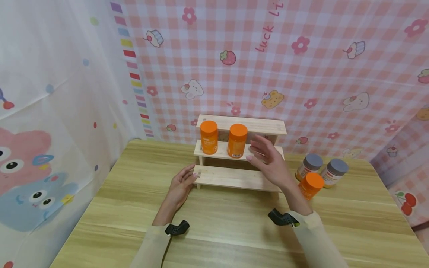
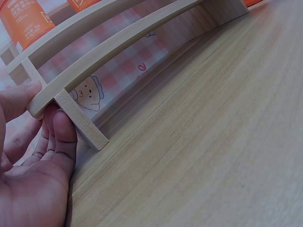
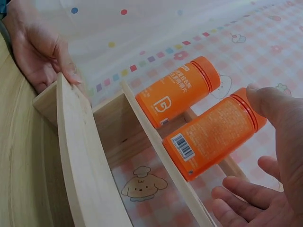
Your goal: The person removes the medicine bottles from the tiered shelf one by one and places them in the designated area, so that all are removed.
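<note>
both hands are at a small three-step wooden stand (image 1: 231,178). the person's left hand (image 1: 181,188) grips the left end of its lowest step, thumb above and fingers tucked beneath, as the left wrist view shows. the right hand (image 1: 270,162) is spread loosely, fingers a little bent, just beside the right-hand orange bottle (image 1: 236,143) and closed around nothing; whether the thumb brushes the cap i cannot tell. that bottle stands upright on the middle step, next to the left-hand orange bottle (image 1: 209,137), with a narrow gap between them. a third orange bottle (image 1: 312,185) stands on the table (image 1: 221,227) to the right, near two grey-lidded jars (image 1: 322,169).

to my eye the step in hand is placing the bottles in a row while the left hand steadies the stand; a grasp or a release would look alike here. if the bottle is to stay, the next move calls for drawing the right hand back without tipping it, then turning to the third one, minding the forearm, which lies close by.
</note>
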A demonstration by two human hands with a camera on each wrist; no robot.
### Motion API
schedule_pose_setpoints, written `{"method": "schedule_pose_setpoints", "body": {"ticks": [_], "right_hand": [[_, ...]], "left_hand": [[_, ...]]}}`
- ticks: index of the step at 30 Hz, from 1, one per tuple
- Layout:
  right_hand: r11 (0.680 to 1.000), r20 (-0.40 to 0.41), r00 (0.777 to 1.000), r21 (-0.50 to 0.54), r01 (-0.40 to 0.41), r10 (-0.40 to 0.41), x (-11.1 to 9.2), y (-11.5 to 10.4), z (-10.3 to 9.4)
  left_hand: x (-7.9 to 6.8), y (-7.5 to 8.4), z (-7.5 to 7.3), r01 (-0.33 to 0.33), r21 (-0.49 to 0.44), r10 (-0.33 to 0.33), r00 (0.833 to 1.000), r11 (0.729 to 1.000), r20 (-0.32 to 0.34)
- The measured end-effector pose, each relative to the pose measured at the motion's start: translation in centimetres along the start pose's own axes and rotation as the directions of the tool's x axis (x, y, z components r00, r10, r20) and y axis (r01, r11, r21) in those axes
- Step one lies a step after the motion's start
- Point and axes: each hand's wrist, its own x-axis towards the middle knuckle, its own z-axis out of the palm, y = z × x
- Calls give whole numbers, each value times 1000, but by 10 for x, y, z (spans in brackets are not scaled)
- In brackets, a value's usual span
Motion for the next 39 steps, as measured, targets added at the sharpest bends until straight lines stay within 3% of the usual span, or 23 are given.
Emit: {"method": "schedule_pose_setpoints", "body": {"ticks": [10, 16, 24, 39], "right_hand": [[998, 25, 1000, 57, 18, -20, 26, 1, 11], [999, 25, 999, 36, -30, 29, 37, -3, 21], [998, -20, 998, -43, -52, 51, 45, -4, 31], [997, -63, 997, -53, -49, 46, 43, -3, 34]], "left_hand": [[-2, 3, 2, 4, -2, -4, 1000, 1000, -4], [-3, 4, 3, -2, -8, 2, 1000, 1000, -1], [-3, 5, 3, -3, -12, 3, 1000, 1000, 0], [-1, 3, 3, -17, -9, 17, 1000, 1000, -11]]}}
